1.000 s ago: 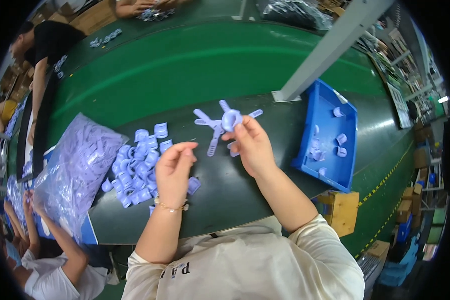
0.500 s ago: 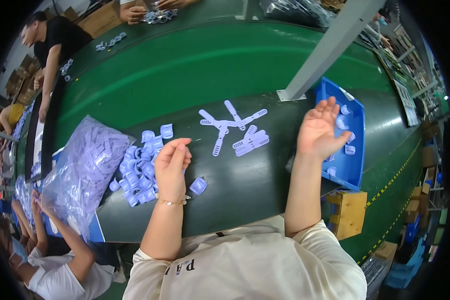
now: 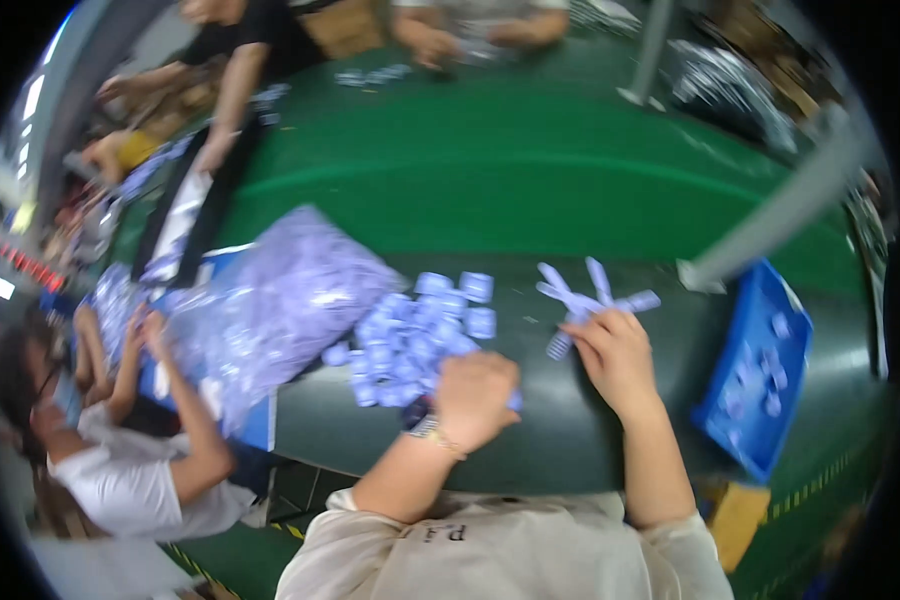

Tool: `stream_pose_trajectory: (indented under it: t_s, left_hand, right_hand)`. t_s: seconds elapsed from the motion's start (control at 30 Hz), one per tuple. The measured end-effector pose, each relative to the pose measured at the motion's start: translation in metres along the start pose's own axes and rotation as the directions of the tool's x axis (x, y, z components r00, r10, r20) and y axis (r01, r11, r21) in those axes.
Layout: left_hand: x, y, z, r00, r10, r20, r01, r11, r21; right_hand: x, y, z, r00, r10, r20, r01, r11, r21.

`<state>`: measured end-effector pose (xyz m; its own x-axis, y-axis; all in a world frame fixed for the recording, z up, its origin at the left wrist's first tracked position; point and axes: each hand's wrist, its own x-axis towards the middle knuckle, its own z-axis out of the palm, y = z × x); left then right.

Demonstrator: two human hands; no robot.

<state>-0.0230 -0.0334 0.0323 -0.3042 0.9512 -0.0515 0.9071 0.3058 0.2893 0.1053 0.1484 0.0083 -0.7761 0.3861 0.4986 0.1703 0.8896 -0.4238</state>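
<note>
My left hand is closed, palm down, at the right edge of a heap of small purple curved clips. A single purple clip shows at its fingertips, mostly covered by the hand. My right hand reaches over some flat purple slotted strips, fingers bent down onto them. Several strips fan out beyond its fingertips; those beneath are hidden. Blur keeps me from seeing whether these fingers grip a strip.
Left of the heap lies a clear plastic bag full of purple strips. A blue bin with several clips stands at the right, near a grey post. A co-worker sits at the left; others work across the green belt.
My view has swung, shifting the scene rightward. My right hand has left the bin, palm up before, and come down onto the strips. My left hand has moved to the lone clip.
</note>
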Motion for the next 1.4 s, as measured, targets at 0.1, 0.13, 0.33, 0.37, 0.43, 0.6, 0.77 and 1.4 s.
stream_pose_trajectory:
  t_s: [0.1, 0.13, 0.33, 0.37, 0.43, 0.6, 0.77, 1.4]
  left_hand:
    - [0.004, 0.006, 0.008, 1.0, 0.007, -0.011, -0.008, 1.0, -0.017]
    - [0.003, 0.005, 0.013, 1.0, 0.011, -0.029, -0.012, 1.0, -0.027]
    - [0.009, 0.004, 0.021, 0.995, 0.011, -0.098, -0.026, 0.987, -0.159]
    - [0.012, 0.004, 0.023, 0.994, -0.003, -0.106, -0.015, 0.987, -0.162]
    - [0.016, 0.004, 0.025, 0.972, 0.019, -0.233, -0.104, 0.929, -0.355]
    - [0.023, 0.001, 0.024, 0.948, -0.02, -0.317, -0.2, 0.738, -0.645]
    - [0.027, 0.001, 0.014, 0.996, -0.093, 0.015, 0.031, 0.173, -0.984]
    - [0.035, -0.003, 0.033, 0.983, -0.176, 0.052, 0.012, -0.218, -0.976]
  right_hand:
    - [-0.012, -0.004, -0.005, 0.984, 0.137, 0.116, -0.129, 0.988, -0.081]
    - [-0.01, -0.012, -0.008, 0.98, 0.165, 0.112, -0.157, 0.984, -0.083]
    - [-0.002, -0.016, -0.007, 0.974, 0.193, 0.115, -0.188, 0.981, -0.055]
    - [-0.001, -0.015, -0.006, 0.976, 0.18, 0.122, -0.174, 0.983, -0.053]
    - [0.0, -0.014, -0.005, 0.973, 0.193, 0.129, -0.184, 0.98, -0.079]
    - [-0.003, -0.016, 0.005, 0.978, 0.127, 0.165, -0.105, 0.985, -0.134]
    - [-0.009, -0.007, 0.009, 0.993, 0.086, 0.076, -0.088, 0.996, 0.016]
    - [-0.017, -0.015, 0.008, 0.724, 0.485, 0.49, -0.58, 0.044, 0.813]
